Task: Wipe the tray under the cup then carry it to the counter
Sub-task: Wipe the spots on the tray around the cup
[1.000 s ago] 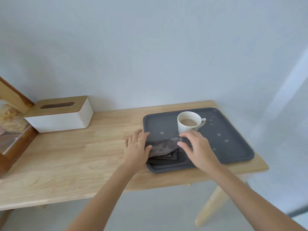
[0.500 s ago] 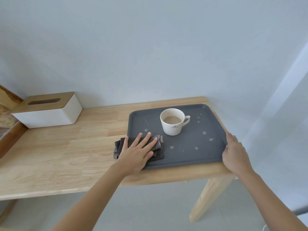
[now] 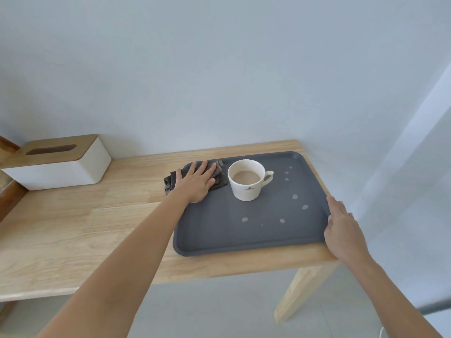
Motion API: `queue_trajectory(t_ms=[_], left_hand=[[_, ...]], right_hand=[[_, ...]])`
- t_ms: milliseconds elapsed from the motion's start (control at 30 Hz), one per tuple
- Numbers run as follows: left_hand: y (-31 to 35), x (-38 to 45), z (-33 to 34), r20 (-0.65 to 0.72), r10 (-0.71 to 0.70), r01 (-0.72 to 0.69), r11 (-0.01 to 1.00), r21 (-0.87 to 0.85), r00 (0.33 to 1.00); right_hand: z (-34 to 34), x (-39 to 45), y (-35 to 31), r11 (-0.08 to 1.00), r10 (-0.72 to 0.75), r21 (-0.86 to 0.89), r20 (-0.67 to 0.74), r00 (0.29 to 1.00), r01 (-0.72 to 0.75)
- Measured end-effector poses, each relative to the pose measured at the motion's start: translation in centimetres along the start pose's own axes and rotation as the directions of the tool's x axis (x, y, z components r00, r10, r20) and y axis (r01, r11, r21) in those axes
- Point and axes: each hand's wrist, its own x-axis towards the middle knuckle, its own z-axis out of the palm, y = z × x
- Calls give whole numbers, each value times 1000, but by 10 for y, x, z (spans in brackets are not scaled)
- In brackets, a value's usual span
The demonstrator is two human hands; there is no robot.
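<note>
A dark grey tray (image 3: 219,237) lies on the right end of a wooden table (image 3: 85,228). On it stands a white cup (image 3: 246,189) of milky coffee, handle to the right. Pale drops (image 3: 294,197) dot the tray's right and front parts. My left hand (image 3: 195,181) presses flat on a folded dark grey cloth (image 3: 220,175) at the tray's far left corner, left of the cup. The cloth hangs partly over the tray's rim onto the table. My right hand (image 3: 341,230) rests against the tray's right rim, fingers together.
A white tissue box (image 3: 61,167) with a wooden lid sits at the back left of the table. A wooden frame (image 3: 7,191) shows at the far left edge. The wall runs right behind the table. The table's right edge and leg (image 3: 300,291) are just beyond the tray.
My left hand has slid the cloth from the tray's near left corner up to the far left corner. The drops there are gone. My right hand stays on the right rim.
</note>
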Motion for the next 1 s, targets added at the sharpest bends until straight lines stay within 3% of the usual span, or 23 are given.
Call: queue_trajectory(t_ms=[233, 467, 767, 900, 1000], left_hand=[[-5, 2, 2, -10, 61, -61, 998, 4, 998], [2, -66, 11, -8, 179, -179, 983, -27, 984], [24, -156, 38, -67, 218, -219, 976, -13, 974], [20, -166, 50, -90, 219, -210, 973, 99, 972], [16, -166, 46, -89, 220, -217, 975, 48, 971]], right_hand=[[3, -2, -4, 998, 70, 2, -20, 997, -70], [7, -2, -7, 996, 91, -12, -49, 995, -92], [7, -3, -10, 994, 96, -40, -58, 994, -98], [7, -6, -11, 994, 99, -45, -51, 994, -101], [6, -10, -15, 995, 81, -48, -47, 996, -84]])
